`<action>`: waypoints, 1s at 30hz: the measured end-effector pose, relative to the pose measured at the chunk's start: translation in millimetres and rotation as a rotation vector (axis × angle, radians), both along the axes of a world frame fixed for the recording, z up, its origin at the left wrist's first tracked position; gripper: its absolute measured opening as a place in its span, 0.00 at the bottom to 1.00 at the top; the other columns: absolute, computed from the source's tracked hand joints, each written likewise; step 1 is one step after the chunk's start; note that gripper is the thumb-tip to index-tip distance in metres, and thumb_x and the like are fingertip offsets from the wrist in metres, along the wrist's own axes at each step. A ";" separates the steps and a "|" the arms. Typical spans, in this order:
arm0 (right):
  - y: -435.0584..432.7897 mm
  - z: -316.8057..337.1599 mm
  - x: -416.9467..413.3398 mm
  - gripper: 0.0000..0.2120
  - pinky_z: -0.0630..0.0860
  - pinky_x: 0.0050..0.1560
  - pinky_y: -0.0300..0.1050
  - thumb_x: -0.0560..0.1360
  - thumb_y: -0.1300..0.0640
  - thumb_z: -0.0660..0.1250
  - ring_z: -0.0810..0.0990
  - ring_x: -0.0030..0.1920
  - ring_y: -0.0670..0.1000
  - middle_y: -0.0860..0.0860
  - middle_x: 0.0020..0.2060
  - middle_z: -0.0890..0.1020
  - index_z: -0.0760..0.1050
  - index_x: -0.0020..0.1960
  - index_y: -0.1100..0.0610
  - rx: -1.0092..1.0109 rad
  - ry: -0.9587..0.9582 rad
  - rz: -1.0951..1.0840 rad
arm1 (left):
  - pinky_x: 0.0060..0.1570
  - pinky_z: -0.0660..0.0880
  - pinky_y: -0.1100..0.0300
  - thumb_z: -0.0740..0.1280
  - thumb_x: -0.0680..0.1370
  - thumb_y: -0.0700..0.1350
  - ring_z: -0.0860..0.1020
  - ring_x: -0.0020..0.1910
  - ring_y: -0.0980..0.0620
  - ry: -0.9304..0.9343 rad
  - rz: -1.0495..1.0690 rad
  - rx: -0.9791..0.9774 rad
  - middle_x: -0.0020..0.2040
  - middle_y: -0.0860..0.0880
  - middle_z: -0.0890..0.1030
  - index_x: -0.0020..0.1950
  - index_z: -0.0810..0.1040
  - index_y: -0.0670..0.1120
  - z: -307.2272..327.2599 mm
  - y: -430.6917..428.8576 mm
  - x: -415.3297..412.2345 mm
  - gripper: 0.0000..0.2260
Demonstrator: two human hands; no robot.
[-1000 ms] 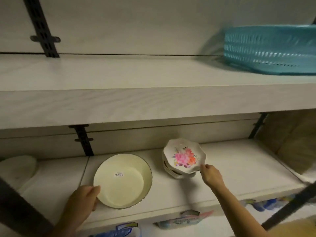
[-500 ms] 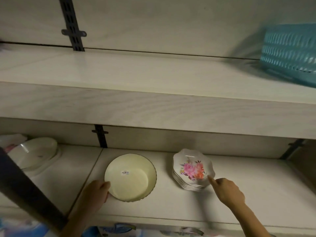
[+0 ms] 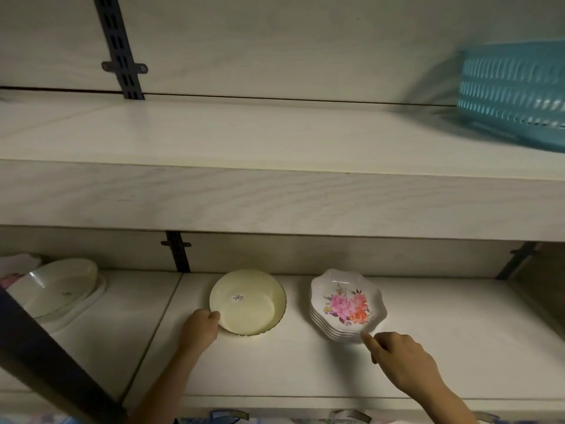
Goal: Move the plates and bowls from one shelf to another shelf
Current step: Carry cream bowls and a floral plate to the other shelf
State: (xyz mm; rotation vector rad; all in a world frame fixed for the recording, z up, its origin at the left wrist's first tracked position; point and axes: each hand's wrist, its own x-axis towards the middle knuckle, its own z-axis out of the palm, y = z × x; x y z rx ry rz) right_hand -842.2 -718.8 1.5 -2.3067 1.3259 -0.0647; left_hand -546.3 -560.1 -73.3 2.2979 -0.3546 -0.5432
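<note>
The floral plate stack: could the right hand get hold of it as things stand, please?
Probably yes: the right hand is at the near rim of the floral plate stack, and nothing lies between them.

Pale, wood-grained boards make up the unit: a back wall (image 3: 290,41) carrying a black slotted upright (image 3: 122,50), a deep upper shelf (image 3: 214,139) with a thick front edge, and a lower shelf (image 3: 458,338) in its shadow (the light is dim and greenish). A dark bar (image 3: 46,362), possibly part of the frame, slants across the bottom left corner.
</note>
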 end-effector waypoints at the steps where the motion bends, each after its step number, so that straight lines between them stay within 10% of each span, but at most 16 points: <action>1: 1.5 0.4 -0.3 0.23 0.70 0.41 0.43 0.77 0.39 0.52 0.74 0.39 0.49 0.41 0.29 0.74 0.69 0.29 0.48 -0.001 -0.001 -0.003 | 0.34 0.64 0.58 0.59 0.76 0.41 0.71 0.31 0.45 0.017 -0.003 0.003 0.27 0.42 0.73 0.27 0.69 0.40 -1.0 -2.4 0.4 0.16; 7: 6.2 0.0 1.8 0.23 0.73 0.44 0.44 0.77 0.39 0.50 0.78 0.44 0.52 0.47 0.38 0.81 0.71 0.32 0.50 -0.029 0.041 -0.012 | 0.37 0.69 0.57 0.61 0.77 0.46 0.72 0.26 0.46 0.038 -0.040 0.025 0.19 0.48 0.74 0.24 0.73 0.41 -4.0 -4.2 -1.8 0.22; 10: 7.6 3.5 6.3 0.23 0.71 0.42 0.44 0.78 0.39 0.50 0.77 0.42 0.52 0.48 0.41 0.82 0.72 0.33 0.50 -0.038 0.065 0.019 | 0.43 0.74 0.54 0.59 0.78 0.52 0.79 0.39 0.41 -0.041 -0.088 0.084 0.34 0.41 0.80 0.39 0.80 0.36 5.9 -0.8 -6.1 0.21; 17: 12.5 7.8 25.8 0.20 0.71 0.40 0.44 0.78 0.42 0.51 0.77 0.41 0.53 0.51 0.43 0.82 0.73 0.36 0.50 -0.109 0.059 0.164 | 0.27 0.61 0.65 0.58 0.78 0.52 0.65 0.26 0.58 -0.409 -0.271 0.196 0.27 0.53 0.68 0.29 0.63 0.51 35.7 34.6 -30.8 0.18; 30: 69.8 6.8 95.6 0.19 0.68 0.37 0.44 0.78 0.42 0.51 0.73 0.37 0.52 0.49 0.37 0.77 0.68 0.34 0.50 -0.208 0.033 0.644 | 0.44 0.71 0.59 0.58 0.78 0.51 0.77 0.41 0.50 -0.244 -0.257 0.360 0.34 0.52 0.73 0.33 0.68 0.52 93.7 159.3 -64.6 0.13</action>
